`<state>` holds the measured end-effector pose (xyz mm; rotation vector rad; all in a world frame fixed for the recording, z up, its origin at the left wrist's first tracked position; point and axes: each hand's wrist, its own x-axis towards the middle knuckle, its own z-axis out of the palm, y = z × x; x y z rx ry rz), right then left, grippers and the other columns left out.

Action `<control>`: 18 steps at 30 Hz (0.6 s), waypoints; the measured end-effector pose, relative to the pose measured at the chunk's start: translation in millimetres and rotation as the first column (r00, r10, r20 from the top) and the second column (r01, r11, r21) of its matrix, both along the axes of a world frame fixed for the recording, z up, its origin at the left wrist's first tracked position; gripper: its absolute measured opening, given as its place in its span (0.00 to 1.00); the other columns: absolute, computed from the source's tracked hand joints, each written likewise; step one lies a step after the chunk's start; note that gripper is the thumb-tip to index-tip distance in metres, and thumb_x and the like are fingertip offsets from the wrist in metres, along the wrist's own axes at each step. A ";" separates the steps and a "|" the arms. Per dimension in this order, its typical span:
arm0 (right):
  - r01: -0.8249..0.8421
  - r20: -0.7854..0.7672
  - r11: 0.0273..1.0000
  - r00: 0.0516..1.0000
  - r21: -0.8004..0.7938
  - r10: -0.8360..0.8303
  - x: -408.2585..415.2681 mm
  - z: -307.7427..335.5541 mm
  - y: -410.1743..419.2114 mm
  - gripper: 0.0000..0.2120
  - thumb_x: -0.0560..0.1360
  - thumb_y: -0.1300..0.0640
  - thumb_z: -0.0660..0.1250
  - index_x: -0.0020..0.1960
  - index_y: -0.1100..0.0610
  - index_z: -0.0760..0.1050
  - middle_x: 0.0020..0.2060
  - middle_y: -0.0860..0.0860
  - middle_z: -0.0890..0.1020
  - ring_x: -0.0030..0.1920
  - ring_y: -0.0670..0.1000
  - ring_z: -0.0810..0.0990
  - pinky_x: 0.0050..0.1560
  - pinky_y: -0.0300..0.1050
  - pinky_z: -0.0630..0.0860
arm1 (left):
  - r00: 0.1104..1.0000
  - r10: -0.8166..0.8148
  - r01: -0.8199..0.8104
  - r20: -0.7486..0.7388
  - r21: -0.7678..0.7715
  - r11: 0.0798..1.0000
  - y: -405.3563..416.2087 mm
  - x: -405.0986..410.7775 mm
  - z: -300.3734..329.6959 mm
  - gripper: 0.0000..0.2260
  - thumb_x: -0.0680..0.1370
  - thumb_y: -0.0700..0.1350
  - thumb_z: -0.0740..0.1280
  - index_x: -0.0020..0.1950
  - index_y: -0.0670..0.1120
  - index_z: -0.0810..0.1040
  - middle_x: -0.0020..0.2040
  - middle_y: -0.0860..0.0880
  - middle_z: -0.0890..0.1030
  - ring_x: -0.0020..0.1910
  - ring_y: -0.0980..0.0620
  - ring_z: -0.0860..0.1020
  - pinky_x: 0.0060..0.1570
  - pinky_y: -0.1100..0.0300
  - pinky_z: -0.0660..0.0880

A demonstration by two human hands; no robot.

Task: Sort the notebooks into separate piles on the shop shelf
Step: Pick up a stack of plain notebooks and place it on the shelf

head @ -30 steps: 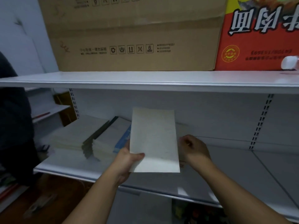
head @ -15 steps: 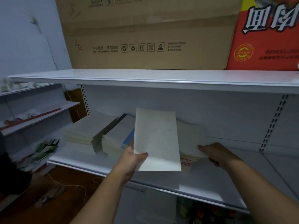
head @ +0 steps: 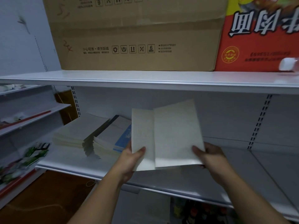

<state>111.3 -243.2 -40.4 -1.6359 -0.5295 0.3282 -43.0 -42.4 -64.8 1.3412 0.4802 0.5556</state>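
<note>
Now the right hand point(head: 208, 156) has lifted a second notebook point(head: 178, 135); left hand point(head: 131, 156) pinches the first notebook point(head: 141, 136). Compare covers before placing.

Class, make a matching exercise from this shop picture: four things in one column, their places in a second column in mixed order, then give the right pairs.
Things:
1. big brown cardboard box
2. red printed carton
3. blue-covered notebook
4. pale notebook overlapping in front

Places:
A. in the right hand
B. top shelf, left
C. top of a pile on the lower shelf
D. top shelf, right

Pairs: 1-B, 2-D, 3-C, 4-A
</note>
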 end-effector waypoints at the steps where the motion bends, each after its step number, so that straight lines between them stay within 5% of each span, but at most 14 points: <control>1: -0.004 0.025 1.000 1.000 -0.018 0.004 -9.3 -4.0 7.3 0.05 0.75 0.60 0.68 0.43 0.53 0.80 0.32 0.46 0.83 0.30 0.48 0.77 0.24 0.37 0.70 | 1.000 -0.007 0.007 0.008 -0.002 1.000 -3.2 1.7 -0.9 0.19 0.78 0.39 0.65 0.67 0.49 0.68 0.58 0.45 0.80 0.54 0.47 0.80 0.44 0.60 0.79; 5: -0.076 0.035 0.993 0.996 -0.086 0.080 -30.3 -18.0 26.0 0.03 0.74 0.60 0.69 0.44 0.53 0.79 0.33 0.45 0.82 0.27 0.43 0.77 0.24 0.38 0.73 | 0.999 -0.046 0.046 -0.011 -0.012 0.999 -10.0 5.1 -6.5 0.26 0.71 0.33 0.71 0.65 0.48 0.70 0.56 0.44 0.81 0.54 0.47 0.80 0.48 0.59 0.79; 9: -0.141 0.143 0.966 0.974 -0.215 0.174 -33.6 -20.1 28.7 0.06 0.74 0.52 0.69 0.46 0.55 0.81 0.38 0.47 0.83 0.37 0.46 0.81 0.35 0.39 0.78 | 0.999 -0.037 0.036 -0.039 -0.023 0.999 -8.2 -0.9 -9.2 0.28 0.70 0.27 0.69 0.64 0.50 0.70 0.55 0.43 0.80 0.54 0.45 0.79 0.48 0.56 0.79; 12: 0.157 0.326 0.939 0.944 -0.304 -0.053 -9.6 -16.2 33.9 0.16 0.75 0.46 0.65 0.52 0.58 0.80 0.48 0.55 0.81 0.49 0.54 0.80 0.51 0.46 0.76 | 0.999 -0.011 0.009 -0.044 -0.034 0.999 -2.3 -10.2 -11.5 0.27 0.72 0.27 0.68 0.65 0.48 0.69 0.56 0.43 0.79 0.55 0.44 0.79 0.51 0.54 0.78; 15: 0.223 0.241 0.819 0.965 -0.529 -0.107 13.7 -10.4 37.8 0.30 0.74 0.39 0.64 0.68 0.58 0.69 0.64 0.59 0.72 0.62 0.58 0.75 0.61 0.47 0.71 | 0.999 -0.005 0.003 -0.042 -0.036 0.999 1.3 -19.1 -13.6 0.27 0.72 0.26 0.67 0.65 0.48 0.69 0.57 0.42 0.79 0.56 0.43 0.79 0.52 0.52 0.77; 16: 0.134 0.130 0.814 0.989 -0.565 -0.072 17.6 -8.6 39.0 0.33 0.73 0.39 0.64 0.69 0.60 0.68 0.62 0.59 0.73 0.60 0.59 0.76 0.57 0.45 0.73 | 0.999 -0.007 0.006 -0.038 -0.043 0.999 1.5 -21.4 -14.0 0.27 0.72 0.26 0.67 0.65 0.48 0.70 0.57 0.42 0.79 0.56 0.43 0.79 0.53 0.52 0.78; 18: -0.062 -0.151 0.898 0.988 -0.436 -0.006 17.2 -2.8 40.0 0.26 0.75 0.43 0.65 0.63 0.63 0.73 0.43 0.54 0.78 0.39 0.52 0.78 0.34 0.36 0.73 | 0.999 -0.008 0.007 -0.033 -0.046 0.999 2.4 -25.0 -14.2 0.26 0.72 0.26 0.67 0.65 0.47 0.70 0.57 0.42 0.80 0.56 0.43 0.79 0.54 0.51 0.78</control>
